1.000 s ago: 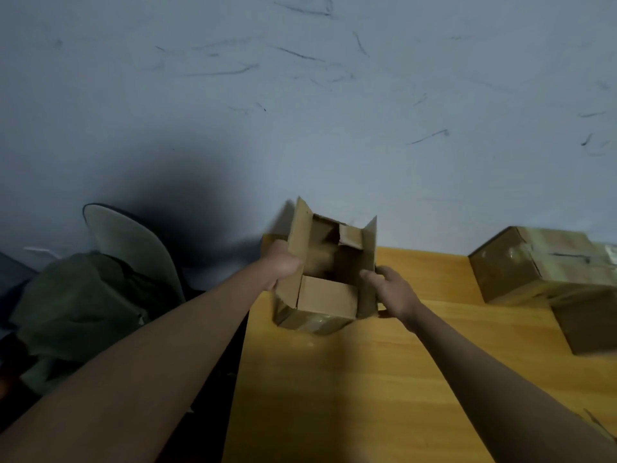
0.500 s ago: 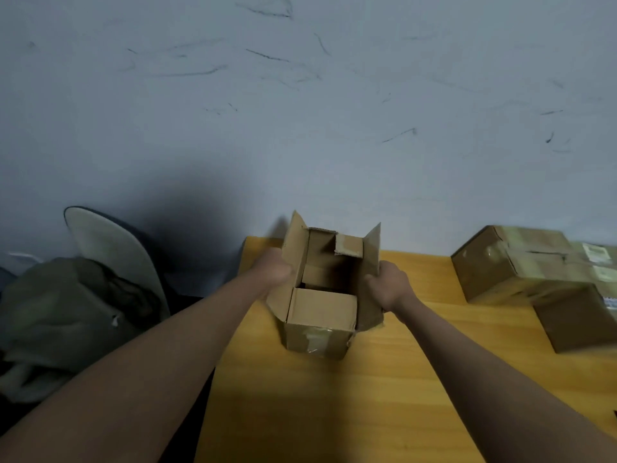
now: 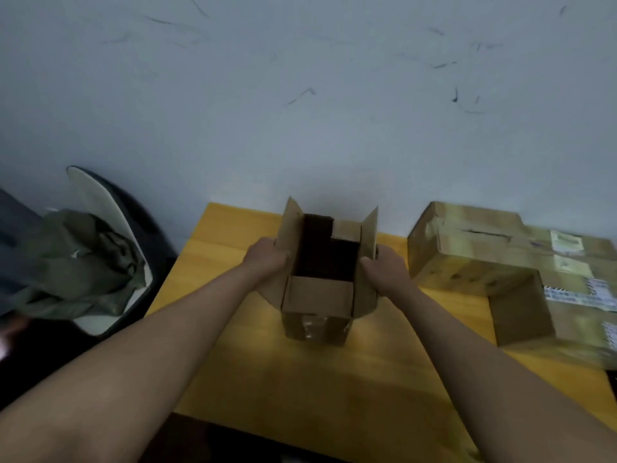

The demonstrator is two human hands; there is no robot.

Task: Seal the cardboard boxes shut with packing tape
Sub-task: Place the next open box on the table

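Open box (image 3: 319, 279) stands at table (image 3: 300, 379) centre. My left hand (image 3: 265, 259) at 9 o'clock, right hand (image 3: 384, 270) at 3, fingers curled on side flaps, I judge to fold them shut.

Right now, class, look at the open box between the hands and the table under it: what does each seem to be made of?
Open box: brown cardboard, matt, judging by its thin folded flaps; a glossy patch low on the front looks like clear tape. Table: probably wood or a wood-look laminate, yellow, smooth, with faint grain lines.
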